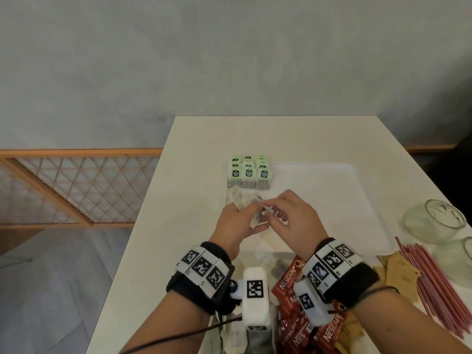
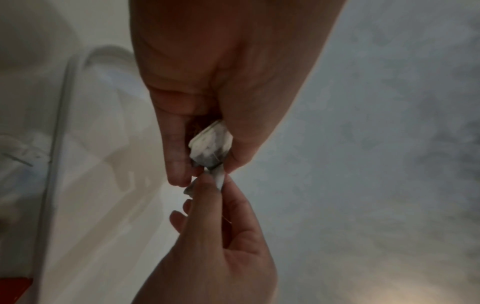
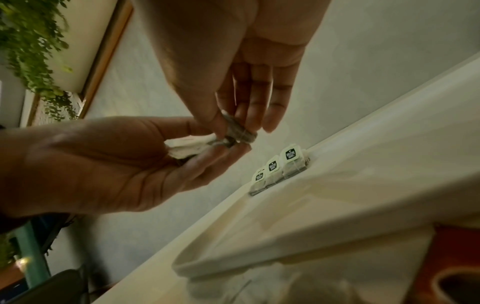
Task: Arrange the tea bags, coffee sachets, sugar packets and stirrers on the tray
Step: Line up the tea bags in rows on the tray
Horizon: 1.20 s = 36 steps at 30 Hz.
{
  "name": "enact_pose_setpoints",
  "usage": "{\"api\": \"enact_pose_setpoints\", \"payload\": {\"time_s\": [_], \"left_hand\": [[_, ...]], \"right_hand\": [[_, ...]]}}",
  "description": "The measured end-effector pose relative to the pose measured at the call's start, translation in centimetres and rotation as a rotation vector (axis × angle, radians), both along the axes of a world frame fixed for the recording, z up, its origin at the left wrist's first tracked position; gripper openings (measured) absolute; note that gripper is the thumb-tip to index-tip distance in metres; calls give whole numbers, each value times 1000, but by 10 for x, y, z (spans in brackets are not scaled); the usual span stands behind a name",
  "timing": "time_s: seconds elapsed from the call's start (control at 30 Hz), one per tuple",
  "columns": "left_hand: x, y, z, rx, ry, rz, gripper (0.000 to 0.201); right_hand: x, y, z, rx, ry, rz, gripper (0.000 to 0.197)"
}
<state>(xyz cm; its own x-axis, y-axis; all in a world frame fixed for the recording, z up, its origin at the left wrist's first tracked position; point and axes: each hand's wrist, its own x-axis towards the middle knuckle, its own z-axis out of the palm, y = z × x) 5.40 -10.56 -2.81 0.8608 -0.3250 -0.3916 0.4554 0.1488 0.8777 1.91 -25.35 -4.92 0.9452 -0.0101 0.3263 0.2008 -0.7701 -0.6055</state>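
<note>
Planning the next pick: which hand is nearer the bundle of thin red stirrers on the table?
Right. The right hand is above the white tray, closer to the red stirrers; the left hand is farther left.

Home or café – white table, hanging plant.

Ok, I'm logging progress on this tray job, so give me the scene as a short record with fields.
left hand: left hand holds a small bunch of tea bags
right hand: right hand pinches one tea bag from the bunch
on tray: rows of tea bags with green tags at the far left corner of the white tray
not yet on tray: coffee sachets, red stirrers, brown packets
nearby: glass jars on the white table
</note>
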Motion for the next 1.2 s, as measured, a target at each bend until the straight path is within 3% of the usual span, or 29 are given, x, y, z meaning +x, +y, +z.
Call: {"api": "enact_pose_setpoints", "payload": {"time_s": [0.13, 0.23, 0.37, 0.5, 0.73, 1.2], "left_hand": [[9, 5, -2, 45, -24, 15, 22], [16, 8, -6, 105, -31, -24, 18], [25, 9, -9, 205, -46, -133, 23], [35, 13, -10, 251, -64, -201, 22], [67, 46, -20, 263, 40, -66, 21], [78, 73, -26, 222, 69, 1, 24]], "right_hand": [[-2, 3, -3, -19, 102, 85, 35], [3, -1, -5, 34, 90, 58, 31], [21, -10, -2, -66, 148, 61, 35], [50, -8, -5, 5, 240, 140, 19], [106, 1, -8, 16, 423, 130, 13], [167, 30, -2, -65, 350, 43, 11]]}}
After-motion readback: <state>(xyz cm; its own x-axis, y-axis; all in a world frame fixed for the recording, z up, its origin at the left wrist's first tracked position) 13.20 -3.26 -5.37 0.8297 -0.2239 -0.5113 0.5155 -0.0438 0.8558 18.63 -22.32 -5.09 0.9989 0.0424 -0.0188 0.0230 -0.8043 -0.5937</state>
